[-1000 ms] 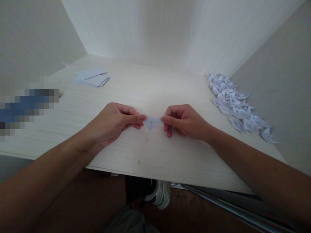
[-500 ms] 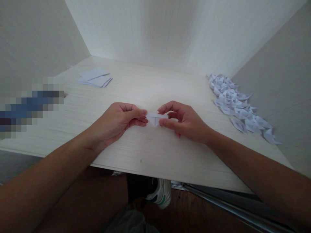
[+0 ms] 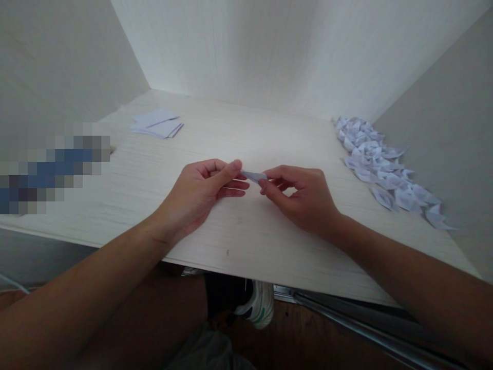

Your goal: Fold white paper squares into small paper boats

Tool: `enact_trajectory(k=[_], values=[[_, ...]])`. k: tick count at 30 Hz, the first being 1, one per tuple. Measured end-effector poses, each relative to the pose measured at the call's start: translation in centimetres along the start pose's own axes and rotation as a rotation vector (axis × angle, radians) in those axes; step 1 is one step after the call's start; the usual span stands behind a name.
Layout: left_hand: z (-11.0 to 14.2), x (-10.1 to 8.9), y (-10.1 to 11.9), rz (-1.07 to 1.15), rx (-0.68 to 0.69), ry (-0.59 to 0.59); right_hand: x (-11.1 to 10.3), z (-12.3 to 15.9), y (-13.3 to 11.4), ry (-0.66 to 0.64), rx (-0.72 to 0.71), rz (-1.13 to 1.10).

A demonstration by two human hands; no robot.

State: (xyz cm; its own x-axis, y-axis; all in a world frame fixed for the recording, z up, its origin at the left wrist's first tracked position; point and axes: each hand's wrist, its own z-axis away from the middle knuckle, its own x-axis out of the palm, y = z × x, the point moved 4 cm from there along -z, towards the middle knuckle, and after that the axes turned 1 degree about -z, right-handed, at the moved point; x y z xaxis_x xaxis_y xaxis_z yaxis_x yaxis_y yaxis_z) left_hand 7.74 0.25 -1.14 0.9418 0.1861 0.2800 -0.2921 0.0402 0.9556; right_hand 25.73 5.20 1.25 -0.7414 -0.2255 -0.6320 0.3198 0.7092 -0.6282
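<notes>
A small folded piece of white paper (image 3: pixel 254 176) is held just above the table between my two hands. The thumb and index finger of my left hand (image 3: pixel 213 181) pinch its left end, while the other fingers stretch out below. At its right end, my right hand (image 3: pixel 300 190) grips it between thumb and fingertips. The paper is tilted and seen nearly edge-on, so most of its folds are hidden.
On the right side of the pale table (image 3: pixel 239 236) lies a long pile of folded paper pieces (image 3: pixel 370 149). Flat white paper sheets (image 3: pixel 157 126) are stacked at the back left. A pixelated blue object (image 3: pixel 57 167) lies at the left. Walls enclose the back and sides.
The folded paper has turned from showing its flat, triangular face to lying nearly edge-on. My hands have shifted their hold on it. The whole view has moved slightly.
</notes>
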Motion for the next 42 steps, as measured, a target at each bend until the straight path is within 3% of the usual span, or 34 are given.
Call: enact_trajectory(k=[6, 21, 27, 34, 42], values=[[0.2, 0.2, 0.1, 0.033, 0.023, -0.007, -0.1, -0.1, 0.2, 0.016, 0.048, -0.006], [0.7, 0.7, -0.3, 0.153, 0.028, -0.040, -0.2, 0.4, -0.8, 0.045, -0.065, 0.128], [1.0, 1.1, -0.2, 0.163, 0.073, 0.020, -0.3, 0.5, -1.4, 0.080, -0.118, 0.151], [1.0, 0.8, -0.2, 0.175, 0.088, 0.054, 0.0, 0.1, -0.2, 0.085, 0.090, -0.075], [1.4, 0.8, 0.0, 0.062, 0.194, 0.002, 0.3, 0.0, 0.0, 0.034, 0.227, -0.362]])
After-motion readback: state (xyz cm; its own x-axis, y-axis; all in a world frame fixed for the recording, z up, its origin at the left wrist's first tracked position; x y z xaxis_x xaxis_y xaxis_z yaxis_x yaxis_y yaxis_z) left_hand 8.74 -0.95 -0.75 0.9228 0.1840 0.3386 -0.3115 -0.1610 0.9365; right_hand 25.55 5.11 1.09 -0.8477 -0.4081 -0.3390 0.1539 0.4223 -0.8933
